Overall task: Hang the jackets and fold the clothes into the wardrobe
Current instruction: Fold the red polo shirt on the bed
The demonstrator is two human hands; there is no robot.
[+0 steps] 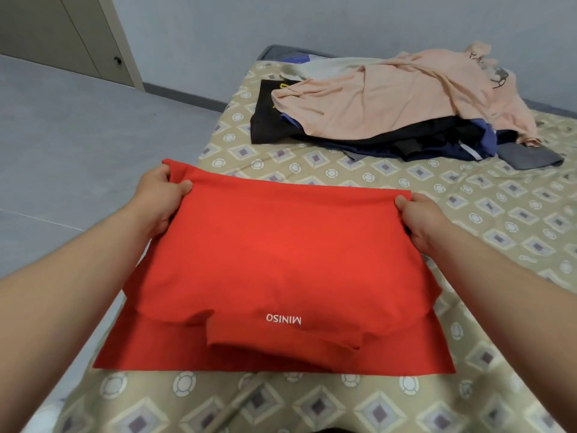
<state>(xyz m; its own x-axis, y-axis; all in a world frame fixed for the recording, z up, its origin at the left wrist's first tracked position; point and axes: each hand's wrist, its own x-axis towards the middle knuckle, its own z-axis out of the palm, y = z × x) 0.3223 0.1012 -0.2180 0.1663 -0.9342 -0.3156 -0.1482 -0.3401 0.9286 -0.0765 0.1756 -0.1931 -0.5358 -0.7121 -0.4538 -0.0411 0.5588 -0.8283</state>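
A red T-shirt (274, 260) with white MINISO lettering lies partly folded on the patterned bed sheet (468, 220). Its far fold is lifted off the bed. My left hand (159, 198) grips the far left corner of that fold, thumb on top. My right hand (421, 220) pinches the far right corner. The near hem of the shirt lies flat on the sheet. A pile of unfolded clothes (390, 104) sits at the far end of the bed, topped by a peach garment over black and navy pieces.
A grey floor (78, 145) runs along the left of the bed. A beige door or wardrobe panel (62, 35) stands at the far left against a pale wall. A grey cloth (527, 156) lies beside the pile.
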